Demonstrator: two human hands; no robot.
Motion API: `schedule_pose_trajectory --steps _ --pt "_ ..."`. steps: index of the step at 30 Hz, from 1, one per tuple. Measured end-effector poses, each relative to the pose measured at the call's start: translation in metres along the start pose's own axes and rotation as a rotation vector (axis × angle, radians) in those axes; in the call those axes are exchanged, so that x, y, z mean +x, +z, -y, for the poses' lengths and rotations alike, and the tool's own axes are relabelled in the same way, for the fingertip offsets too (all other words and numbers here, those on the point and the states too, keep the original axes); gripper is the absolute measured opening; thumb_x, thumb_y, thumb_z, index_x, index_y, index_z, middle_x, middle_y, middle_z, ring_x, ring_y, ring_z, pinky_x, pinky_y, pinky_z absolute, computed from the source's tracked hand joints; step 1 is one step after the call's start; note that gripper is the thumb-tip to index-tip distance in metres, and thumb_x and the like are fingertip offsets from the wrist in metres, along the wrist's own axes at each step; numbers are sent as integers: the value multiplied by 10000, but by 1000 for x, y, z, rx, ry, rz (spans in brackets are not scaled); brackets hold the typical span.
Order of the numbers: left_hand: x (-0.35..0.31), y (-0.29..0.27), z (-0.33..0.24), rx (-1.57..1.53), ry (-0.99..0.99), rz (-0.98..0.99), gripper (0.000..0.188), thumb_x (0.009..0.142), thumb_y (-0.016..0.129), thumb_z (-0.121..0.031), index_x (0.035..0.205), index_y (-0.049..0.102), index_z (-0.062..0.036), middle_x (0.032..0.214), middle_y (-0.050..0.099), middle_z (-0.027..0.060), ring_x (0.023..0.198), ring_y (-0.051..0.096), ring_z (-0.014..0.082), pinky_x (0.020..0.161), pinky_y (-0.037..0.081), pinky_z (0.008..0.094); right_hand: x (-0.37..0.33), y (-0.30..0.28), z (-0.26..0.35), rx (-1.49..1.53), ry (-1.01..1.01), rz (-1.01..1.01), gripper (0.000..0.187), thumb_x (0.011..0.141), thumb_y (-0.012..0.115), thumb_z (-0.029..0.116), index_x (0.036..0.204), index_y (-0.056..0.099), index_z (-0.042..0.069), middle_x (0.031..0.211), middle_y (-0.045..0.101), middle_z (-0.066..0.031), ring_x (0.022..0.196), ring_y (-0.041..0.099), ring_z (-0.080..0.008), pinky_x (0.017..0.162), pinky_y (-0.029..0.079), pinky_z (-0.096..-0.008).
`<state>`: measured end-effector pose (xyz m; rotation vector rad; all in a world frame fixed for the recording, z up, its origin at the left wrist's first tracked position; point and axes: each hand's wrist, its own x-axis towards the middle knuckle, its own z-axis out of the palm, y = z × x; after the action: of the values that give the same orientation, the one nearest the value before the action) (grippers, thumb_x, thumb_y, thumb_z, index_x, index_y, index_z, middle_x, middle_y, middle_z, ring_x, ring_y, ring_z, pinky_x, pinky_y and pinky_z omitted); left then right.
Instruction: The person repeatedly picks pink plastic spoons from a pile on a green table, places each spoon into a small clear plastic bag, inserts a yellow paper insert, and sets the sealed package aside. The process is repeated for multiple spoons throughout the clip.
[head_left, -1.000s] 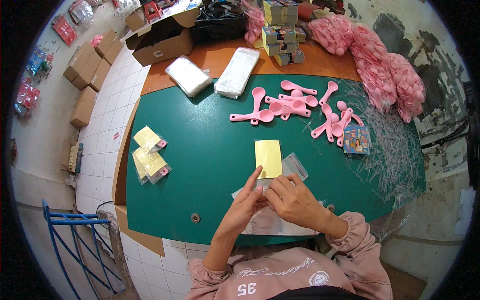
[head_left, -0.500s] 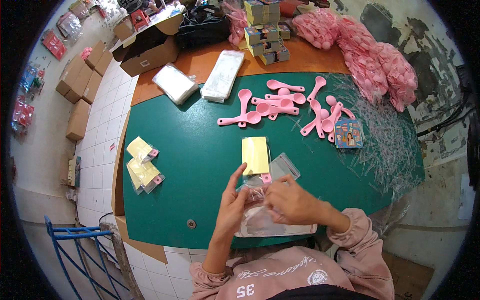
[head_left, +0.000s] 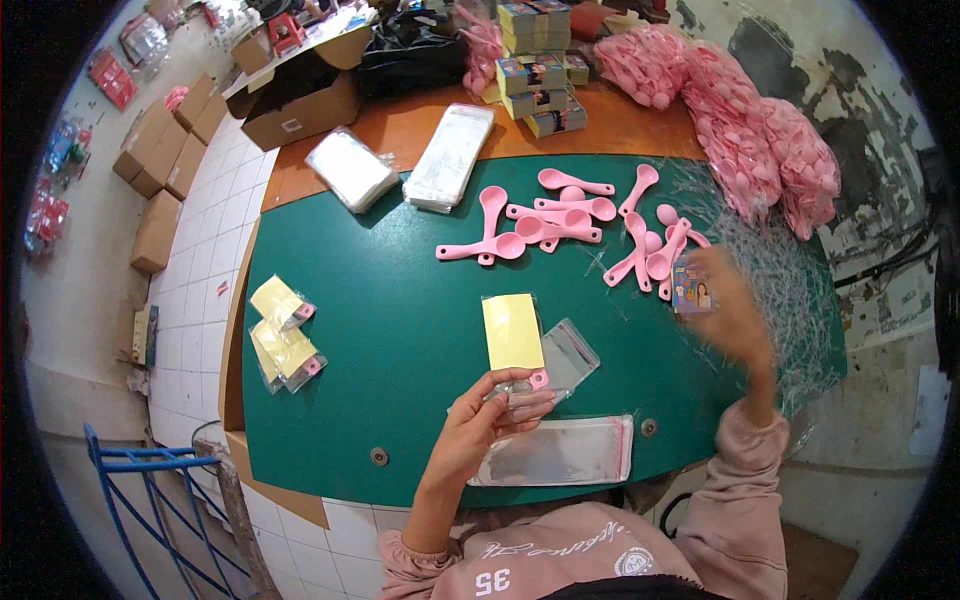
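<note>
My left hand is closed on the lower end of a clear plastic bag. Inside that bag are a pale yellow card and a pink spoon, of which only the handle end shows. Another clear bag lies partly beneath it. My right hand, smeared by motion, is over the right side of the table beside a small blue printed card; its fingers cannot be made out. Pink measuring spoons lie in a loose group beyond both hands.
Clear bags lie stacked at the near edge, more packs at the back. Filled bags sit at left. Plastic strips cover the right side; bulging bags of pink spoons and card stacks stand behind.
My right hand has left the bag and moved right, to the blue card and the plastic strips. My left hand still grips the bag, which sits slightly nearer me.
</note>
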<state>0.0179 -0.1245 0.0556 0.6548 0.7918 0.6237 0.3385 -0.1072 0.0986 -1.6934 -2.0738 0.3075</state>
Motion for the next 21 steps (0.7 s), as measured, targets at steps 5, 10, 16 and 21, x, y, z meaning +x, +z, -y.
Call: schedule_pose_trajectory --steps 5,10,16,21 --pt "-4 -3 -1 -112 63 53 303 937 339 -133 1211 373 -9 1088 543 259 977 587 320 798 514 372 3 89 90 431 -147 313 386 698 690 138 1024 507 42 955 470 -127 838 541 -260 713 467 -334" --pt "-8 -12 -5 124 79 -26 309 918 376 -83 1222 365 -27 1084 539 237 969 590 275 766 523 356 5 92 83 766 114 246 148 768 629 79 881 557 16 929 465 -87 772 556 -175 646 475 -262" --pt "12 -7 -2 939 368 -327 150 794 614 -43 930 563 -8 929 572 101 755 598 131 561 489 219 1 104 78 1015 271 326 178 797 634 120 892 544 0 884 514 -78 770 562 -132 659 492 -261" --pt "19 -8 -2 823 318 -388 101 789 612 -8 863 555 31 935 547 76 819 552 118 634 486 223 4 118 88 1115 489 256 176 822 615 113 864 511 -23 761 561 -58 679 592 -112 591 507 -237"
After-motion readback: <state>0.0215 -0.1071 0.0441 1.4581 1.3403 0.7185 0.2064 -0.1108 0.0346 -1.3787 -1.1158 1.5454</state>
